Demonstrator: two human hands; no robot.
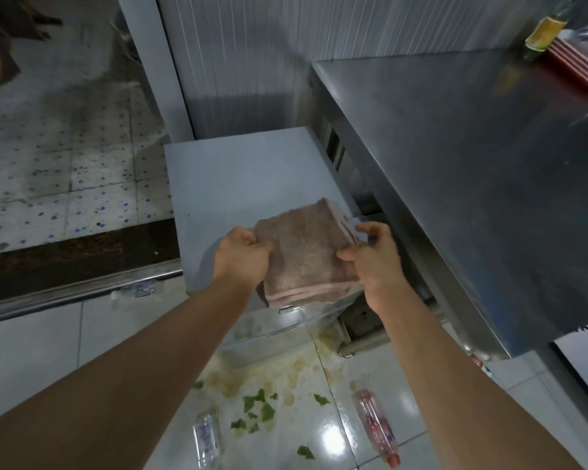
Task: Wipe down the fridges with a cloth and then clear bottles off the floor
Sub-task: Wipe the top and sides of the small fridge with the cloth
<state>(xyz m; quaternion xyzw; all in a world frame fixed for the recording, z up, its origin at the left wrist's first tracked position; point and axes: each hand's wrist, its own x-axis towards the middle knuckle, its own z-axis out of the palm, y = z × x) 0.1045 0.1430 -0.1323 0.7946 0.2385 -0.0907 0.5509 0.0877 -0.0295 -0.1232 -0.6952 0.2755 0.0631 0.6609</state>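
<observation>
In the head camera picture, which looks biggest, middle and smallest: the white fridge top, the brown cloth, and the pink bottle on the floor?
1. White fridge top: biggest.
2. Brown cloth, held by both hands above it, so nearer the camera.
3. Pink bottle: smallest here, though it lies farther away on the floor.

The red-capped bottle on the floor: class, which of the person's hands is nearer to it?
Right. The right hand grips the cloth above the red-capped bottle; the left hand, gripping the cloth's other edge, is farther left.
</observation>
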